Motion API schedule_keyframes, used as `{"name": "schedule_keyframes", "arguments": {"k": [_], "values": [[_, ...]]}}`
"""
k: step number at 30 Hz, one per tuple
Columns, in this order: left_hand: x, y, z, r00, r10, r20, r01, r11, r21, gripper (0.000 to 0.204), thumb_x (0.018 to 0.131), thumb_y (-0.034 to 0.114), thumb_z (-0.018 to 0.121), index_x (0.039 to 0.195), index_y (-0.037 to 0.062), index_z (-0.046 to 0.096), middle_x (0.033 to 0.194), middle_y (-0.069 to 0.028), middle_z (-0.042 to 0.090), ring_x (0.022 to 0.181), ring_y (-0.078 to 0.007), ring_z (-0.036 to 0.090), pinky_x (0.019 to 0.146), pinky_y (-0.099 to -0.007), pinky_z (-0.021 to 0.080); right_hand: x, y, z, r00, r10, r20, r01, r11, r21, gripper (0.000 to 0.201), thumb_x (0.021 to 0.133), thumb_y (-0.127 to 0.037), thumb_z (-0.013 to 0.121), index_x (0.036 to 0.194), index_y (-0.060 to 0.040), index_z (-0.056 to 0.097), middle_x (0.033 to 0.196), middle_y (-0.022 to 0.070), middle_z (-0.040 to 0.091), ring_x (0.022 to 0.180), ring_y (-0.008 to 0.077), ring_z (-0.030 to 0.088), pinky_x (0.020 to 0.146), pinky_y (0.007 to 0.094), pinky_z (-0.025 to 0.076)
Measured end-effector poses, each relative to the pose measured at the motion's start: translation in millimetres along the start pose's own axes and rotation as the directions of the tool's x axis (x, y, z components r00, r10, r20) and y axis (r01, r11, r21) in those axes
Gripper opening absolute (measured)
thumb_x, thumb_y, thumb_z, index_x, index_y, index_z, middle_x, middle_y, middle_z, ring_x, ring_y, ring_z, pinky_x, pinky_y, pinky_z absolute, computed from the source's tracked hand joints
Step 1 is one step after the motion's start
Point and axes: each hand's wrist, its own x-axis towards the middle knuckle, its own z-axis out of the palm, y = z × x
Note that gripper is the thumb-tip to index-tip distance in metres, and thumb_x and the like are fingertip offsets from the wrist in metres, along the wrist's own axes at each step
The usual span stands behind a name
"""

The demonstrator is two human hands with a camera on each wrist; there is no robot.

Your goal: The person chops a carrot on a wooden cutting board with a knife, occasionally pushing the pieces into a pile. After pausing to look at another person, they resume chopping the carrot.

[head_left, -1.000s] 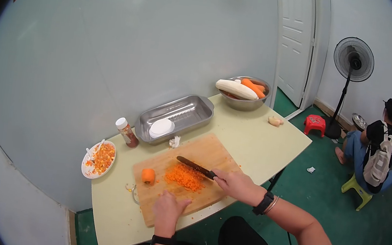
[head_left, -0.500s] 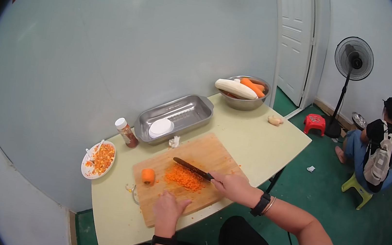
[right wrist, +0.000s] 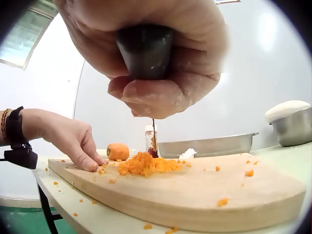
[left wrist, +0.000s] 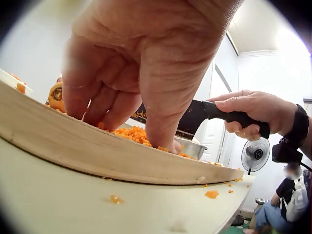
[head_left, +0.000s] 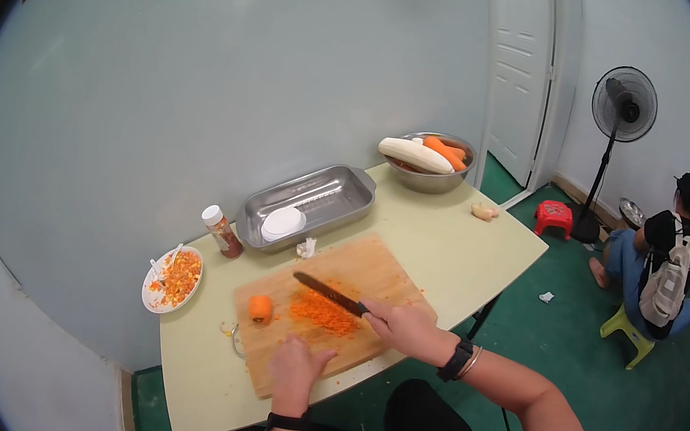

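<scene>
My right hand (head_left: 408, 330) grips the black handle of a kitchen knife (head_left: 327, 292), whose dark blade slants over a heap of finely chopped carrot (head_left: 321, 312). Orange bits cling to the blade in the left wrist view. The heap lies on a wooden cutting board (head_left: 382, 263). My left hand (head_left: 298, 367) rests its fingertips on the board's near left part, beside the heap, and holds nothing; its fingers (left wrist: 114, 105) and thumb are spread apart on the wood. Just beyond that hand a carrot stub (head_left: 260, 308) stands on the board.
Behind the board is a metal tray (head_left: 337, 210) holding a white disc. A white-capped jar (head_left: 225, 233) and a bowl of chopped vegetables (head_left: 180, 280) stand left. At the back right, a metal bowl (head_left: 426, 182) contains carrots and a large white root. A person (head_left: 672, 256) sits beyond the table.
The knife has shifted left over the chopped carrot, its tip moving toward the stub, and my right hand has moved slightly left with it. My left hand has stayed in place.
</scene>
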Motion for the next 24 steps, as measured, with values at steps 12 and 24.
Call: {"name": "schedule_keyframes", "arguments": {"k": [12, 24], "values": [[0.5, -1.6, -0.4, 0.998, -0.055, 0.041, 0.055, 0.998, -0.012, 0.062, 0.069, 0.059, 0.081, 0.085, -0.0011, 0.07, 0.085, -0.0182, 0.071, 0.081, -0.0337, 0.071, 0.068, -0.0428, 0.056, -1.2, -3.4, 10.9, 0.998, -0.062, -0.013, 0.062, 0.998, 0.016, 0.034, 0.1, -0.027, 0.051, 0.128, -0.0095, 0.06, 0.08, 0.0233, 0.067, 0.072, 0.042, 0.066, 0.065, 0.0515, 0.052], [-0.3, 3.3, -6.1, 0.996, -0.076, 0.04, 0.077, 0.997, -0.03, 0.063, 0.068, 0.058, 0.082, 0.084, -0.0009, 0.069, 0.08, -0.0179, 0.071, 0.076, -0.0347, 0.071, 0.066, -0.0431, 0.056, 2.2, 2.5, 14.3, 0.999, -0.031, 0.025, 0.031, 0.999, -0.012, 0.034, 0.1, -0.028, 0.052, 0.127, -0.0092, 0.06, 0.084, 0.0226, 0.068, 0.076, 0.0418, 0.066, 0.067, 0.0509, 0.053]]}}
